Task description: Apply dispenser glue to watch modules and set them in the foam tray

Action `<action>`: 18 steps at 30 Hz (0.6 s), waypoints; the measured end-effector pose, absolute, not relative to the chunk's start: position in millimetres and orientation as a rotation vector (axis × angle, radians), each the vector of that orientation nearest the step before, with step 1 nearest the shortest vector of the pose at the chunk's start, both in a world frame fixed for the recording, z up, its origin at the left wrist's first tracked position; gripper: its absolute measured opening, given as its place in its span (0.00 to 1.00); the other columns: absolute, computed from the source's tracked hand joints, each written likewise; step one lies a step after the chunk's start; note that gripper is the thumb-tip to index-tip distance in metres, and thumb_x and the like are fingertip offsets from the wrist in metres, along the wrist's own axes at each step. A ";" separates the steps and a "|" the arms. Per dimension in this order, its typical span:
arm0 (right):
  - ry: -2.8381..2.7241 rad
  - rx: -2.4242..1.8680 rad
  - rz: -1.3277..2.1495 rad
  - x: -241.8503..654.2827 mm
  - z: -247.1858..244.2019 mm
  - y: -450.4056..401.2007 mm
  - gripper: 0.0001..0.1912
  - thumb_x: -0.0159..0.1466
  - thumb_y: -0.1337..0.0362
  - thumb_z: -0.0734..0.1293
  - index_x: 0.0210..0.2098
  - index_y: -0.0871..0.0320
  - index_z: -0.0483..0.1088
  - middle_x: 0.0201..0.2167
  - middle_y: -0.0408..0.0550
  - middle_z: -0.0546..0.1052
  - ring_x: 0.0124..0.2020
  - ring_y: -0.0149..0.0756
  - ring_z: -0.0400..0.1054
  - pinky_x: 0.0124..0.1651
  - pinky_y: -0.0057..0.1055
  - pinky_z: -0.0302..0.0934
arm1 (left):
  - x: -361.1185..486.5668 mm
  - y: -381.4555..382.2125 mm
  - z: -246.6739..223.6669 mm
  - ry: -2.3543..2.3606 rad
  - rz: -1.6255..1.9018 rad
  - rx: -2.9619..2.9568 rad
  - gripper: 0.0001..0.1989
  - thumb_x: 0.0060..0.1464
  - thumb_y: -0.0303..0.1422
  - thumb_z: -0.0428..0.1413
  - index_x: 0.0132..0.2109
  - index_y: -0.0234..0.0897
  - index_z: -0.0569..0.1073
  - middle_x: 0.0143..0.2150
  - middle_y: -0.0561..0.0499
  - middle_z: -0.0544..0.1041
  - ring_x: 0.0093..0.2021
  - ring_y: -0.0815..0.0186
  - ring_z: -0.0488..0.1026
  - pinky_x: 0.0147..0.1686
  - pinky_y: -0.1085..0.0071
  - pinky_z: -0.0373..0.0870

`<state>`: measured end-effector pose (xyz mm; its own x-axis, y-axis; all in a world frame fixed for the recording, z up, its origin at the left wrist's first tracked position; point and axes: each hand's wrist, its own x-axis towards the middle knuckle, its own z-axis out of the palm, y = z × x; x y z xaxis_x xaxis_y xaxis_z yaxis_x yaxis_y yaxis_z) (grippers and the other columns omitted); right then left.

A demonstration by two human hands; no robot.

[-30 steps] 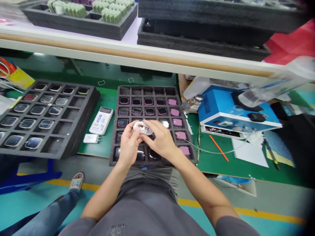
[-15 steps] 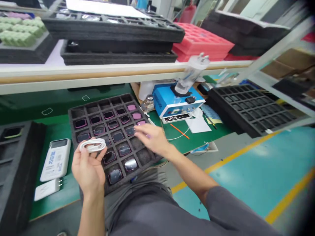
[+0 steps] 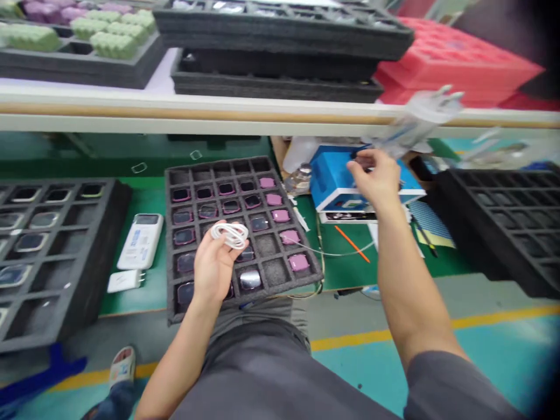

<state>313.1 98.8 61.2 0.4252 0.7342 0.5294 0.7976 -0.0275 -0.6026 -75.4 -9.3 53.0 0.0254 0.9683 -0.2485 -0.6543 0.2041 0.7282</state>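
Observation:
A coiled white cable [image 3: 230, 235] lies in my left hand [image 3: 214, 262], whose fingers curl around it above the dark foam tray [image 3: 275, 272]. The tray's compartments hold several watch-like pieces with dark screens and purple frames, plus a column of purple blocks [image 3: 280, 216] on the right. Over the blue box-shaped device [image 3: 329, 169], my right hand [image 3: 378, 178] has its fingers bent together at the top, near the foot of a clear cylinder [image 3: 413, 125]. Something dark shows by the fingertips; what it is, I cannot make out.
Left of the tray lie a white power bank [image 3: 140, 242] and a white plug charger [image 3: 126, 281]. Another foam tray [image 3: 83, 256] stands farther left, and a dark tray [image 3: 499, 233] at right. A shelf edge [image 3: 262, 116] crosses above. A person's foot [image 3: 122, 364] shows below.
My right hand has left the tray and reached right to the blue device. My left hand still holds the cable, over the tray's middle. The view has swung left.

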 end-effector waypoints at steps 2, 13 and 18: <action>-1.319 -1.823 -0.193 304.6 67.2 94.8 0.16 0.58 0.60 0.74 0.44 0.61 0.77 0.43 0.63 0.82 0.43 0.50 0.76 0.52 0.49 0.67 | -76.4 -10.4 51.9 0.807 1.322 0.465 0.11 0.54 0.29 0.61 0.46 0.37 0.75 0.46 0.45 0.82 0.46 0.61 0.80 0.47 0.62 0.78; -2.013 -1.084 0.401 58.4 59.9 0.3 0.18 0.65 0.64 0.69 0.54 0.54 0.74 0.54 0.54 0.80 0.55 0.49 0.75 0.58 0.50 0.72 | -75.8 -21.1 51.0 0.771 1.396 0.456 0.13 0.59 0.32 0.62 0.51 0.39 0.75 0.52 0.47 0.80 0.48 0.65 0.78 0.50 0.67 0.75; -1.488 -1.090 0.936 53.2 46.1 6.5 0.20 0.61 0.60 0.74 0.53 0.54 0.73 0.49 0.51 0.81 0.46 0.41 0.78 0.46 0.38 0.77 | -96.3 -29.9 46.0 0.797 1.401 0.440 0.14 0.61 0.36 0.61 0.53 0.40 0.74 0.56 0.44 0.79 0.57 0.57 0.77 0.58 0.54 0.72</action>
